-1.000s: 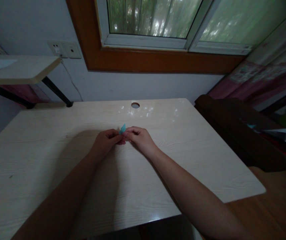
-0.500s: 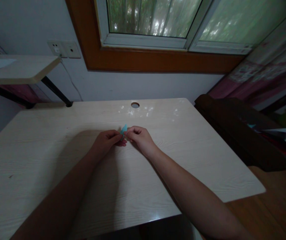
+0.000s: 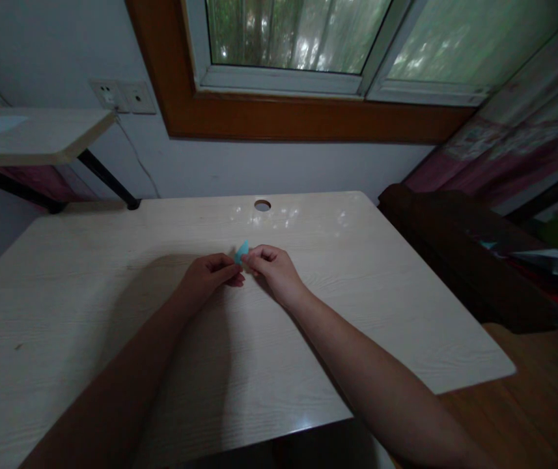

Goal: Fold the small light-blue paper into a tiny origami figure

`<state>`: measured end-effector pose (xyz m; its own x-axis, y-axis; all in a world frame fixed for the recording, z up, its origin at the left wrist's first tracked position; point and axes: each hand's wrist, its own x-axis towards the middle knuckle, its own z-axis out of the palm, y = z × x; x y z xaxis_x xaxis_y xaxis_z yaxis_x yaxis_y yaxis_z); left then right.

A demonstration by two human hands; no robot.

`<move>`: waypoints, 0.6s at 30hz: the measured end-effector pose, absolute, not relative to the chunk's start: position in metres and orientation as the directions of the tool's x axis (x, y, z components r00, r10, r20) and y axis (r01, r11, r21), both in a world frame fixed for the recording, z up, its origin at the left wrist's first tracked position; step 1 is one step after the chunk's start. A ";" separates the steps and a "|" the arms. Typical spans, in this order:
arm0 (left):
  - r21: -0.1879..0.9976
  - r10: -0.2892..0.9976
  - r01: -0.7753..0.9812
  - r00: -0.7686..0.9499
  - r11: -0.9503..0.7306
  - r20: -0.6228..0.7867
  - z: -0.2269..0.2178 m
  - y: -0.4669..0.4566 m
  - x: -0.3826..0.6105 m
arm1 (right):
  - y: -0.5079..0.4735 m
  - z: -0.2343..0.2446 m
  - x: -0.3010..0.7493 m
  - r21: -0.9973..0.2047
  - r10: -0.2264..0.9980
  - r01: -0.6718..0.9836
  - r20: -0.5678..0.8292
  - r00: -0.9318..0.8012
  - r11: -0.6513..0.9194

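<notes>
Pale wood-grain desk point(image 3: 112, 326) spreads under both forearms, with a small shelf point(image 3: 34, 133) raised at its far left corner. Over the middle of the desk the left hand point(image 3: 208, 277) curls its fingers inward, thumb and fingertips pressed onto a small teal folded paper point(image 3: 242, 249). Only the pointed tip of the paper shows above the knuckles. Touching it from the other side, the right hand point(image 3: 273, 273) pinches the same piece between thumb and forefinger. Farther back sits a round cable hole point(image 3: 262, 205).

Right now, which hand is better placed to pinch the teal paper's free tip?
Right, probably: the right hand has fingertips level with the raised tip of the teal paper; the left hand holds lower down.
</notes>
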<state>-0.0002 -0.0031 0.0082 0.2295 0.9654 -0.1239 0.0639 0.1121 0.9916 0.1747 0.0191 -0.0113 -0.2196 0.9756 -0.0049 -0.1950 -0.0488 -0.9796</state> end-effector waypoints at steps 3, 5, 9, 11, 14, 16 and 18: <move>0.994 0.972 0.050 0.206 0.101 -0.110 0.006 -0.003 0.001 | 0.017 -0.008 0.174 -0.982 0.980 -0.187 0.012 -0.200 -0.026; 0.995 0.979 0.060 0.182 0.084 -0.094 0.004 -0.003 0.001 | 0.017 -0.007 0.174 -0.983 0.982 -0.184 0.014 -0.188 -0.021; 0.998 0.987 0.047 0.150 0.050 -0.056 0.001 -0.004 0.002 | 0.017 -0.008 0.173 -0.984 0.979 -0.177 0.035 -0.199 -0.001; 0.998 0.987 0.040 0.151 0.045 -0.051 0.000 -0.004 0.001 | 0.018 -0.009 0.173 -0.985 0.974 -0.174 0.047 -0.220 0.008; 0.996 0.984 0.081 0.170 0.044 -0.057 -0.001 -0.004 0.001 | 0.019 -0.009 0.173 -0.984 0.976 -0.176 0.045 -0.212 0.007; 0.993 0.982 0.112 0.177 0.042 -0.061 -0.001 -0.004 0.000 | 0.019 -0.009 0.173 -0.985 0.981 -0.175 0.041 -0.190 0.008; 0.992 0.982 0.121 0.177 0.043 -0.064 0.000 -0.003 0.000 | 0.018 -0.007 0.172 -0.986 0.984 -0.164 0.042 -0.173 0.013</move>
<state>0.0001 -0.0035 -0.0003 0.1766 0.9822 -0.0638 0.1208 0.0427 0.9918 0.1724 0.0179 -0.0072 -0.1725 0.9841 0.0415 -0.1643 0.0128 -0.9863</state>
